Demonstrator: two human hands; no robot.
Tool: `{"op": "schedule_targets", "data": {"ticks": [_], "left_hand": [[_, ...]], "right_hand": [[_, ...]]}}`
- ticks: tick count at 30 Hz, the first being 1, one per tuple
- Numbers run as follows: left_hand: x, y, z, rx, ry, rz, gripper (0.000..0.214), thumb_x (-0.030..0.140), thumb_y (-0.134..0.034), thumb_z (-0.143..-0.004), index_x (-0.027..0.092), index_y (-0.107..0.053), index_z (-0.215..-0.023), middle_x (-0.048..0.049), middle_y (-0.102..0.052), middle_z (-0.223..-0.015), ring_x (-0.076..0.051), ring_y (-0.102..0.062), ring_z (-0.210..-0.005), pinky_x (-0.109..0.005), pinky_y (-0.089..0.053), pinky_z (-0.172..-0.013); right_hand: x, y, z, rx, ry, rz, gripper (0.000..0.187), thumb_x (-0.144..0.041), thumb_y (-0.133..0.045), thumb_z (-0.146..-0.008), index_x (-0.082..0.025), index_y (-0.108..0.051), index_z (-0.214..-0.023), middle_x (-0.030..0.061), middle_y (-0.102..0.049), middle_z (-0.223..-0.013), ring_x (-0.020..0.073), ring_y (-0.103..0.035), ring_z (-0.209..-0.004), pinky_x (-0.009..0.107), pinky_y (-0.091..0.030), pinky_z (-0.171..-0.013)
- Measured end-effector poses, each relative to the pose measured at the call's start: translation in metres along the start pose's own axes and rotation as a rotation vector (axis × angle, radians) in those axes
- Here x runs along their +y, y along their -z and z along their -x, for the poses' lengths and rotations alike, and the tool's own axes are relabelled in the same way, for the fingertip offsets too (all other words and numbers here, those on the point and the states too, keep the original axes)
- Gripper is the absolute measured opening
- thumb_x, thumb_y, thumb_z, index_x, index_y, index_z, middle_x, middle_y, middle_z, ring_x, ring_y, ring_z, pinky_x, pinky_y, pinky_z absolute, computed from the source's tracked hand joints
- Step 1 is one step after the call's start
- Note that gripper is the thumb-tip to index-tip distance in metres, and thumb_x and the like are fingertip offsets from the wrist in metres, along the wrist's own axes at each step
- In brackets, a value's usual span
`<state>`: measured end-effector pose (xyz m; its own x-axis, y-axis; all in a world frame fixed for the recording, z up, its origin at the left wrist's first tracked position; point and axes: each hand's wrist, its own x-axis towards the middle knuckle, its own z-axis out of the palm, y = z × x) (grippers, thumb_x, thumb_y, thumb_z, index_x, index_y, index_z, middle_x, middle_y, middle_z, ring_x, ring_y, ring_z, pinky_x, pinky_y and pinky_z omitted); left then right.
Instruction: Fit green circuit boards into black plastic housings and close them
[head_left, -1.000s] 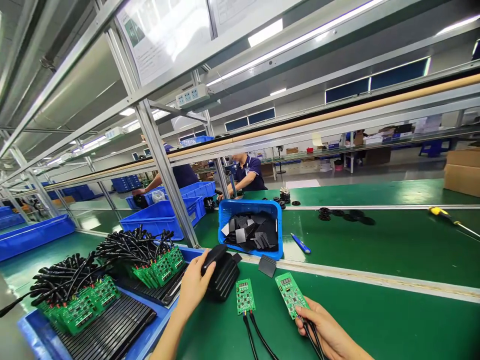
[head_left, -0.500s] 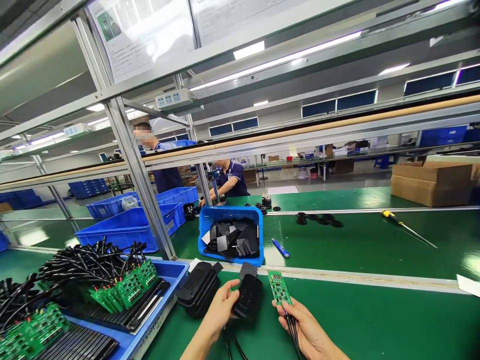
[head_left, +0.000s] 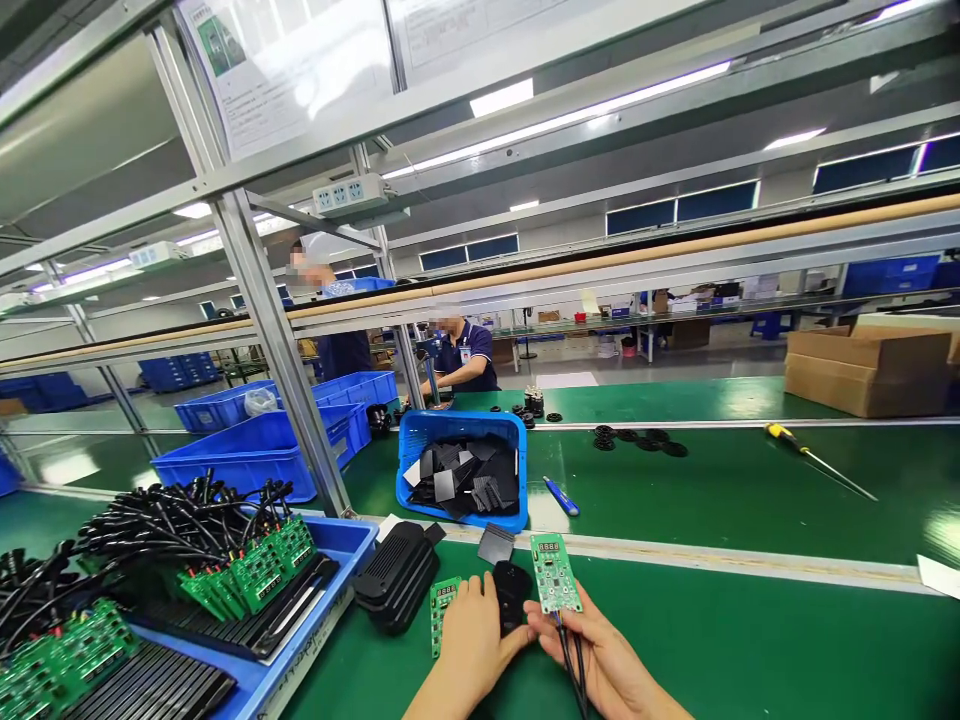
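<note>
My right hand (head_left: 600,650) grips a green circuit board (head_left: 555,572) at its lower end, where black cables (head_left: 574,655) hang down. The board stands tilted up, its digit display and components facing me. Close beside it, my left hand (head_left: 476,635) is closed around a black plastic case (head_left: 512,590), fingers on its left side and thumb at the lower right; the hand hides part of the case. A second circuit board (head_left: 439,615) shows at the left of that hand, partly covered by it. Farther left rest stacked black case parts (head_left: 397,580).
A blue tray (head_left: 356,545) at left holds boards with black cables. A blue basket (head_left: 463,422) contains dark flat pieces; a similar piece (head_left: 496,544) lies before it. Behind are a blue cutter (head_left: 561,496), black rings (head_left: 641,440), a screwdriver (head_left: 814,458) and a carton (head_left: 862,375).
My left hand has shifted right and turned over the black case. A second circuit board has come into sight beside it. The right hand's board has turned more toward me.
</note>
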<state>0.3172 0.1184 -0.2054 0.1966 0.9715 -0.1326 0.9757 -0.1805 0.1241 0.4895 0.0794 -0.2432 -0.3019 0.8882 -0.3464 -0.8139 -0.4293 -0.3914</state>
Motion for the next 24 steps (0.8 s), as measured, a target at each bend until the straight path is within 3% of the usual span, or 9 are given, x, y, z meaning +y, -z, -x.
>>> {"op": "schedule_targets", "data": {"ticks": [2,4,6,9,12,16,19,21,24], "left_hand": [[0.003,-0.003,-0.002,0.012,-0.001,-0.038,0.071,0.046,-0.05,-0.084,-0.001,-0.043,-0.137,-0.0212,-0.05,-0.117,-0.033,-0.044,-0.111,-0.042,-0.036,-0.095],[0.0,-0.003,-0.004,0.024,0.006,-0.029,0.065,0.044,-0.044,-0.089,0.001,-0.042,-0.138,-0.0196,-0.051,-0.116,-0.031,-0.045,-0.111,-0.041,-0.036,-0.094],[-0.007,-0.002,-0.005,0.055,0.019,0.028,0.063,0.045,-0.04,-0.091,0.004,-0.04,-0.14,-0.0178,-0.052,-0.115,-0.03,-0.046,-0.11,-0.041,-0.038,-0.092],[-0.019,0.0,-0.006,0.146,-0.005,0.23,0.062,0.049,-0.036,-0.093,0.011,-0.038,-0.142,-0.0145,-0.052,-0.113,-0.027,-0.046,-0.107,-0.039,-0.036,-0.091],[-0.025,0.002,-0.005,0.145,-0.001,0.754,0.07,0.056,-0.039,-0.09,0.011,-0.028,-0.143,-0.0144,-0.051,-0.117,-0.024,-0.048,-0.107,-0.036,-0.036,-0.093],[-0.015,0.01,0.008,-0.054,0.018,1.719,0.086,0.047,-0.062,-0.082,0.01,-0.014,-0.143,-0.0191,-0.048,-0.126,-0.026,-0.05,-0.112,-0.037,-0.043,-0.091],[-0.003,0.018,0.024,-0.157,0.022,2.045,0.102,0.024,-0.076,-0.07,0.014,-0.008,-0.145,-0.0196,-0.04,-0.136,-0.029,-0.046,-0.119,-0.039,-0.043,-0.095],[0.003,0.021,0.032,-0.182,-0.016,2.134,0.111,0.014,-0.078,-0.064,0.016,-0.004,-0.146,-0.0192,-0.039,-0.137,-0.028,-0.044,-0.122,-0.04,-0.04,-0.1],[0.01,0.024,0.04,-0.194,-0.092,2.211,0.112,0.008,-0.078,-0.061,0.014,-0.008,-0.147,-0.0201,-0.04,-0.136,-0.028,-0.042,-0.125,-0.04,-0.037,-0.104]], "right_hand": [[0.001,-0.002,0.001,0.037,-0.03,0.047,0.081,-0.025,-0.065,-0.084,-0.024,-0.01,-0.145,0.0156,-0.059,-0.105,0.0236,-0.061,-0.095,0.034,-0.052,-0.079],[0.001,-0.005,0.003,0.078,-0.025,0.153,0.068,-0.034,-0.054,-0.091,-0.026,-0.012,-0.144,0.0138,-0.06,-0.1,0.0157,-0.06,-0.072,0.026,-0.051,-0.057],[-0.001,-0.009,0.004,0.083,-0.012,0.24,0.054,-0.041,-0.044,-0.095,-0.024,-0.021,-0.142,0.0135,-0.06,-0.098,0.0087,-0.047,-0.054,0.016,-0.036,-0.04],[-0.007,-0.016,0.006,0.034,-0.039,0.288,0.053,-0.054,-0.033,-0.096,-0.008,-0.044,-0.118,0.0156,-0.058,-0.095,0.0031,-0.029,-0.048,0.013,-0.017,-0.037],[-0.012,-0.022,0.009,-0.035,-0.015,0.293,0.061,-0.063,-0.03,-0.093,-0.006,-0.049,-0.105,0.0143,-0.056,-0.099,0.0033,-0.024,-0.051,0.015,-0.013,-0.04],[-0.022,-0.027,0.017,-0.043,0.068,0.426,0.058,-0.061,-0.042,-0.088,-0.012,-0.05,-0.117,0.0098,-0.051,-0.101,0.0065,-0.028,-0.059,0.017,-0.015,-0.045],[-0.031,-0.03,0.024,-0.042,0.201,0.931,0.06,-0.059,-0.04,-0.09,-0.027,-0.038,-0.14,0.0069,-0.046,-0.105,0.0095,-0.035,-0.067,0.019,-0.026,-0.05],[-0.036,-0.032,0.029,-0.094,0.361,1.371,0.054,-0.054,-0.036,-0.094,-0.034,-0.032,-0.144,0.0064,-0.042,-0.111,0.0123,-0.044,-0.085,0.022,-0.039,-0.068],[-0.036,-0.032,0.033,-0.126,0.517,1.763,0.05,-0.049,-0.035,-0.096,-0.04,-0.028,-0.145,0.0054,-0.031,-0.126,0.0142,-0.045,-0.102,0.026,-0.039,-0.091]]}}
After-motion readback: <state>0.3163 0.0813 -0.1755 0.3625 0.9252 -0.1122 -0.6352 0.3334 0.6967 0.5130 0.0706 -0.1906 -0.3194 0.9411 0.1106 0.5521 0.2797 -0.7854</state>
